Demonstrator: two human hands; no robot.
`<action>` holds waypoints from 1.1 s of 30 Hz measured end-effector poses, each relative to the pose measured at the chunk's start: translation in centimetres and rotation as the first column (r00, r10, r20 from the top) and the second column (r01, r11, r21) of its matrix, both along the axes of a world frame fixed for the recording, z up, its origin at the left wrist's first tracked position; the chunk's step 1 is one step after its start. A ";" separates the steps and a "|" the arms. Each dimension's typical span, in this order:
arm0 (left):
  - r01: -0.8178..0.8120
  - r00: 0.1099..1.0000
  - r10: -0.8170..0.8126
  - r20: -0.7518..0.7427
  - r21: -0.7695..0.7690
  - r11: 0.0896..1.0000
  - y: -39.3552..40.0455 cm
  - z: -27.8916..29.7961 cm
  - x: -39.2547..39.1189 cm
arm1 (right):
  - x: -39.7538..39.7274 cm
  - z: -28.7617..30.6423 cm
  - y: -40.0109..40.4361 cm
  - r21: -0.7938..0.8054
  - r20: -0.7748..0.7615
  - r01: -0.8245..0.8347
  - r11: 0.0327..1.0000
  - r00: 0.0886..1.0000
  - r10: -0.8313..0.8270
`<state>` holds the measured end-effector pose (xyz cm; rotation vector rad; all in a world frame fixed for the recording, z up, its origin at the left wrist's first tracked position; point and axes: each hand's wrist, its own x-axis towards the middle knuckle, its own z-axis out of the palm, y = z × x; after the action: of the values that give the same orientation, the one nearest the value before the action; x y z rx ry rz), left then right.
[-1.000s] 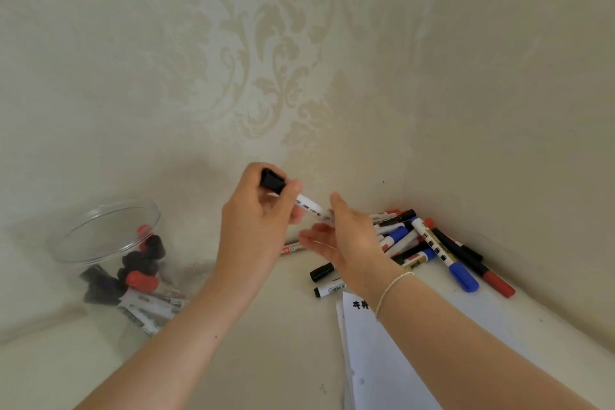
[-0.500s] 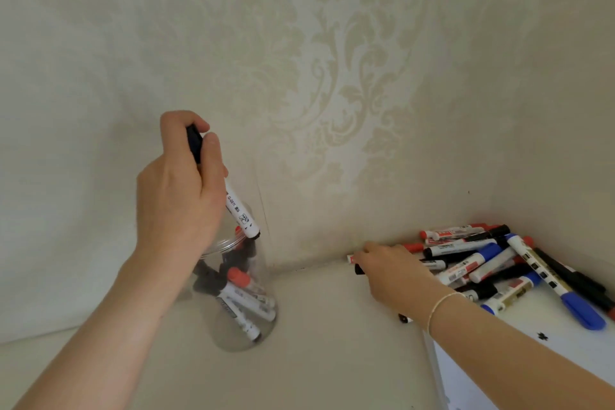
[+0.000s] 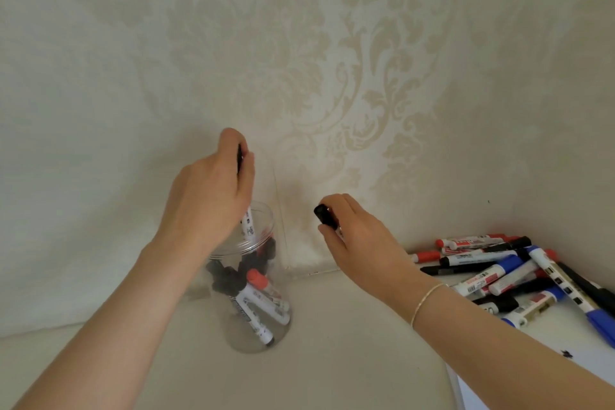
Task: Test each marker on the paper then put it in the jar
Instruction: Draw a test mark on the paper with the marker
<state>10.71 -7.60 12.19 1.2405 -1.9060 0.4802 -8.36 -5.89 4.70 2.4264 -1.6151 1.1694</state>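
The left hand is grasping a black-capped marker by its upper end, its grip curled round the cap, and is holding it nearly upright with the white barrel dipping into the mouth of the clear plastic jar. The right hand is clenching a second black-capped marker, the cap poking out past the thumb; most of its barrel is hidden, so its tilt is hard to judge.

Both hands are working over a cream worktop set in a corner of damask-papered walls. Half a second ago the right hand was lying down at the pile; it is now lifted clear with a marker, while the left has come lower over the jar.

The jar is holding several red- and black-capped markers. To the right, a pile of loose markers is lying beside and partly over the white paper.
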 end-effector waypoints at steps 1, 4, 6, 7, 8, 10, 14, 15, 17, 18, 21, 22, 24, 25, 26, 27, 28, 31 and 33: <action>-0.003 1.000 0.002 0.023 0.049 0.999 0.0 0.1 0.1 | 0.1 0.2 -0.1 -0.007 0.046 0.004 1.000 0.999 -0.004; 0.004 1.000 -0.004 0.001 0.202 0.979 0.1 0.9 0.3 | 0.3 0.7 -0.3 0.005 0.209 0.017 1.000 0.978 -0.018; 0.011 1.000 -0.011 -0.002 0.299 0.954 0.2 1.7 0.3 | 0.5 1.2 -0.4 0.045 0.300 0.016 0.999 0.954 -0.029; 0.015 1.000 -0.020 0.013 0.327 0.945 0.3 2.1 0.2 | 0.6 1.4 -0.5 0.053 0.329 0.010 0.999 0.944 -0.027; 0.018 0.999 -0.034 0.040 0.343 0.939 0.4 2.4 0.1 | 0.7 1.6 -0.5 0.053 0.349 0.003 0.999 0.937 -0.021; 0.027 0.993 -0.065 0.098 0.348 0.937 0.6 2.7 -0.1 | 0.8 1.8 -0.4 0.050 0.374 -0.008 0.999 0.927 -0.011; 0.020 0.987 -0.055 0.148 0.226 0.974 -0.1 2.1 -0.2 | 1.2 2.0 -0.2 0.083 0.403 -0.043 0.996 0.915 0.006; -0.001 0.987 -0.042 0.157 0.265 0.964 -0.5 1.6 0.0 | 1.3 1.9 -0.1 0.088 0.402 -0.052 0.995 0.916 0.013; -0.039 0.985 -0.044 0.164 0.467 0.884 -1.5 0.3 0.4 | 1.4 1.8 0.0 0.096 0.403 -0.066 0.993 0.915 0.022; -0.059 0.984 -0.047 0.172 0.562 0.825 -1.9 -0.3 0.7 | 1.5 1.8 0.1 0.102 0.406 -0.069 0.992 0.914 0.022; -0.137 0.960 -0.078 0.267 0.696 0.705 -2.8 -0.6 1.5 | 1.8 1.8 0.1 0.131 0.433 -0.073 0.989 0.901 0.009; -0.157 0.950 -0.101 0.297 0.729 0.666 -2.7 -0.4 1.5 | 1.9 1.8 0.1 0.142 0.454 -0.077 0.987 0.891 0.004; -0.152 0.942 -0.170 0.289 0.821 0.550 -2.6 0.1 1.2 | 2.2 1.9 0.1 0.174 0.512 -0.093 0.980 0.859 -0.009; -0.142 0.948 -0.190 0.255 0.873 0.467 -2.4 0.4 0.9 | 2.4 1.9 0.1 0.192 0.547 -0.106 0.976 0.837 -0.017; -0.148 0.952 -0.195 0.234 0.915 0.377 -2.2 0.6 0.6 | 2.6 2.0 0.0 0.208 0.585 -0.118 0.971 0.811 -0.027; -0.176 0.950 -0.195 0.245 0.932 0.318 -2.3 0.7 0.4 | 2.7 2.0 0.0 0.225 0.624 -0.131 0.965 0.780 -0.040; -0.239 0.933 -0.185 0.309 0.915 0.325 -2.4 0.7 0.3 | 2.7 2.2 0.0 0.241 0.667 -0.150 0.959 0.743 -0.051; -0.356 0.889 0.008 0.459 0.679 0.642 -1.9 1.7 0.0 | 2.3 2.8 0.3 0.281 0.787 -0.254 0.926 0.613 -0.071; -0.262 0.936 0.135 0.326 0.388 0.884 -0.6 2.6 -0.7 | 1.7 3.1 0.5 0.284 0.816 -0.312 0.906 0.574 -0.058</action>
<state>10.03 -8.17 14.81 1.7480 -2.2205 0.3761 -6.63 -5.38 7.77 2.3616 -2.0428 2.5079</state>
